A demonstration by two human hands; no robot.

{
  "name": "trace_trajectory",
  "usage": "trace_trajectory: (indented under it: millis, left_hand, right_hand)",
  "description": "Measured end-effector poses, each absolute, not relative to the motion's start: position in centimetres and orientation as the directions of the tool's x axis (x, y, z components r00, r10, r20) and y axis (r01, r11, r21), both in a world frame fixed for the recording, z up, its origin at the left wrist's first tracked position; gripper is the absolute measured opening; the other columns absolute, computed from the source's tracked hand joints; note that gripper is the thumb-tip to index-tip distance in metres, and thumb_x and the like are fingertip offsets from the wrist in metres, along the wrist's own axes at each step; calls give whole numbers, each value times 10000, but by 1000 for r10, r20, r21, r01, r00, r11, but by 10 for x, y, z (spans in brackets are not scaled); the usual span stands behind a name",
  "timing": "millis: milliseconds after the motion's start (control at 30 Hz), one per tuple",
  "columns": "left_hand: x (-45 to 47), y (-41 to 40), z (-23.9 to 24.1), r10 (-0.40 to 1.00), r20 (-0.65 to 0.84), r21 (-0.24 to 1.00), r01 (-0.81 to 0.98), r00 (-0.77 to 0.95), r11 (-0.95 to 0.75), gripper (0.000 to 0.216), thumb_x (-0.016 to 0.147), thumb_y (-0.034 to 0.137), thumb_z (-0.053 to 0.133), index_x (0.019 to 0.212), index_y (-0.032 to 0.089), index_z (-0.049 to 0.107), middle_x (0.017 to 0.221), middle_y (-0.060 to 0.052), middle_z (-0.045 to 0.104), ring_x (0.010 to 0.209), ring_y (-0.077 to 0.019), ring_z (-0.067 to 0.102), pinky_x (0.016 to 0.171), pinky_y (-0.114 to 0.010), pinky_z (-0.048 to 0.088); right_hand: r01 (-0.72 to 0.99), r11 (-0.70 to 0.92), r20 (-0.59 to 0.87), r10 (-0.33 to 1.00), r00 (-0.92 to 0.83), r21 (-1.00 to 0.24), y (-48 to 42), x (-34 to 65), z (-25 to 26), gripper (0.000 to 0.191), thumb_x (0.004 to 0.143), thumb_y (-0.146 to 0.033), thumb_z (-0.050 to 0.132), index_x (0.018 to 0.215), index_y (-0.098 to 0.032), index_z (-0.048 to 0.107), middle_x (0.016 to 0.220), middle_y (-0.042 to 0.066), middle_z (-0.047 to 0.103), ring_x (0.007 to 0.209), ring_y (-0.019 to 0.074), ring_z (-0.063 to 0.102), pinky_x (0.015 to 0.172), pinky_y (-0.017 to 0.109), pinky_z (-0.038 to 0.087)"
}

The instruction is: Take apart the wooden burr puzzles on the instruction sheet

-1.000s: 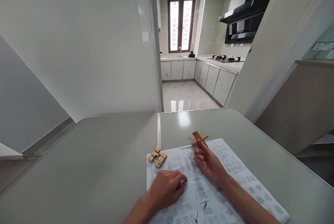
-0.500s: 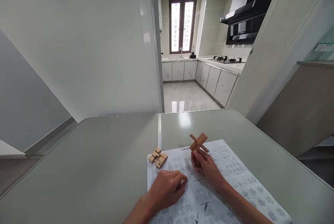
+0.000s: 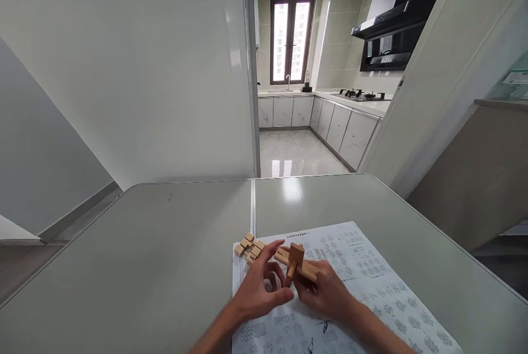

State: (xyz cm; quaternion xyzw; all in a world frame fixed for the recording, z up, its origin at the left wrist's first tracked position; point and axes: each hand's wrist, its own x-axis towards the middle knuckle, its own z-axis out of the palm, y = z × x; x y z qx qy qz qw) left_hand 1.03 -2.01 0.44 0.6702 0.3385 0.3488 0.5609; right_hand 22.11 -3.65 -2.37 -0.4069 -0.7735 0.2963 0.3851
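Observation:
My right hand (image 3: pixel 325 288) grips a partly joined wooden burr puzzle (image 3: pixel 296 255), its crossed bars standing above the printed sheet. One bar bears a dark mark near its left end. Close by on the left, my left hand (image 3: pixel 262 288) has thumb and forefinger spread around that end of the puzzle. Whether its thumb touches the lower bar I cannot tell. Just beyond my left fingers lies a small group of notched wooden puzzle pieces (image 3: pixel 249 245), one with a numeral 3; my hand partly covers them. Beneath both hands is the instruction sheet (image 3: pixel 388 288) with printed piece diagrams.
The pale green-grey table (image 3: pixel 136 266) has a light seam (image 3: pixel 253 205) running away from me. A white wall (image 3: pixel 173 79) stands beyond its left part. Past the far edge, a doorway opens onto a kitchen with white cabinets (image 3: pixel 282 112) and a gas hob (image 3: pixel 358 94).
My right hand has brought the puzzle down and left, turning it over toward my left hand. My left hand has risen slightly and its curled fingers have spread apart.

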Motion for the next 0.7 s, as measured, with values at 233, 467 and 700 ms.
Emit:
trace_trajectory:
  millis: [233, 467, 700]
  left_hand:
    - [7, -14, 9, 794, 28, 999, 3, 607, -37, 1001, 593, 683, 886, 1437, 264, 547, 1144, -70, 648, 735, -136, 566, 657, -252, 453]
    - [8, -13, 6, 841, 34, 998, -55, 540, -4, 950, 613, 524, 925, 1425, 218, 536, 982, -26, 590, 685, -100, 482, 597, -215, 396]
    - [9, -17, 8, 863, 48, 999, -12, 503, -49, 863, 659, 416, 900, 1414, 243, 519, 1022, -29, 614, 741, -119, 546, 599, -205, 419]
  right_hand:
    - [432, 566, 396, 815, -423, -702, -41, 223, -19, 159, 853, -188, 627, 720, -248, 691, 663, 1, 584, 532, 145, 454, 578, 277, 347]
    - [428, 566, 450, 822, -348, -704, -38, 222, -29, 169, 938, -198, 610, 967, -265, 762, 762, 29, 693, 535, 145, 515, 586, 286, 391]
    - [382, 513, 408, 853, -324, -769, -37, 222, -26, 163, 1012, -261, 561, 1012, -244, 723, 803, 46, 712, 601, 179, 605, 586, 283, 436]
